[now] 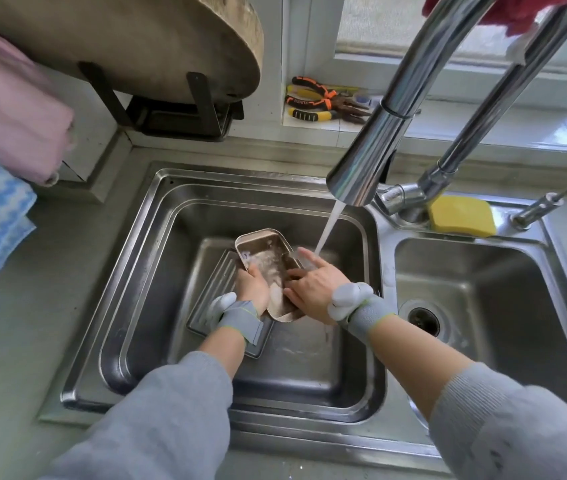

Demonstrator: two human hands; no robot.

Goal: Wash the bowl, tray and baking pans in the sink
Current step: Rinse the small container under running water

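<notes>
Rinsing underway: gold loaf pan [268, 268] sits tilted in the left basin [143, 271], over a ribbed tray [211, 289]. Left hand [252, 287] has a grip on its rim; right hand [313, 289], fingers flat, rubs inside. Best to swing it under the faucet stream [327, 230], falling just right of the pan.

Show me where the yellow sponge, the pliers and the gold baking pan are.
yellow sponge [461, 216], head view, middle of its top face.
pliers [323, 102], head view, on the handles.
gold baking pan [268, 261], head view, wet inside floor.
</notes>
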